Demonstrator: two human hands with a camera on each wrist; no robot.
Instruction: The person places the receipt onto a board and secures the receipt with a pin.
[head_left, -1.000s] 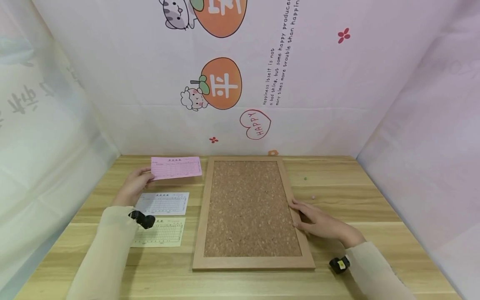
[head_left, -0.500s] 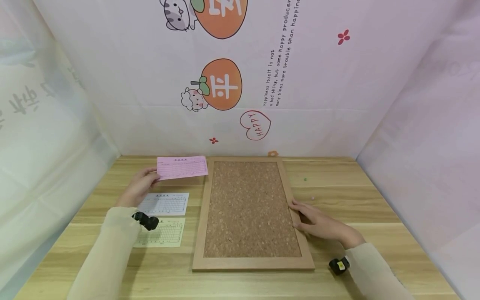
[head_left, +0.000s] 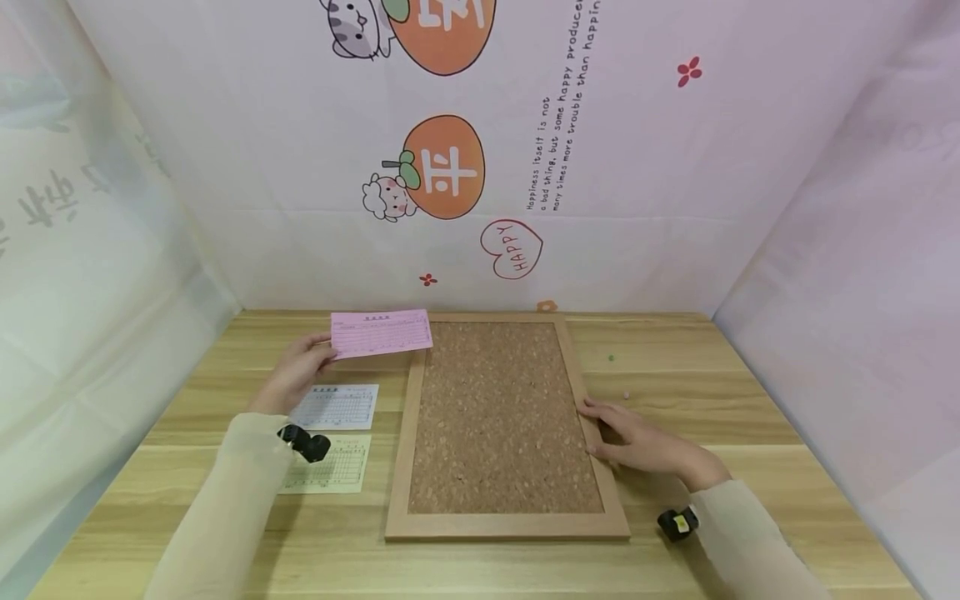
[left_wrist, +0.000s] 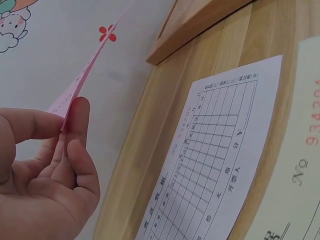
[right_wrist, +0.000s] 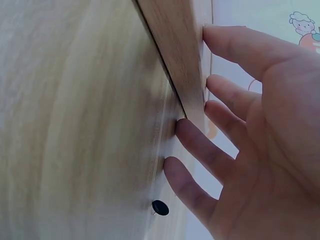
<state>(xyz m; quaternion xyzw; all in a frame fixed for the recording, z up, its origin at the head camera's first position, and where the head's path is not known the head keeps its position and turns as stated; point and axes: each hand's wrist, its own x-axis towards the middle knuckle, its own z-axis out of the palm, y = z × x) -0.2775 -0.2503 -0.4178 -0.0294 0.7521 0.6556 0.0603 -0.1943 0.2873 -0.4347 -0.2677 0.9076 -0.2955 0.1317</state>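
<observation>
Between thumb and fingers my left hand pinches the left end of a pink receipt slip. The slip is held up, and its right end overlaps the top left corner of the cork board in the head view. From the left wrist, the pink slip shows nearly edge-on. My right hand rests on the right side of the board's wooden frame, fingers spread and loosely extended. In the right wrist view, the thumb and fingertips of that hand touch the frame.
A white receipt slip and a pale yellow one lie left of the board, partly under the left forearm. On the wooden table to the right are a small green tack and a pinkish one. A dark thumbtack shows near the right hand.
My left hand has carried the pink slip to the right, from beside the board until it overlaps the board's top left corner. My right hand stays on the frame.
</observation>
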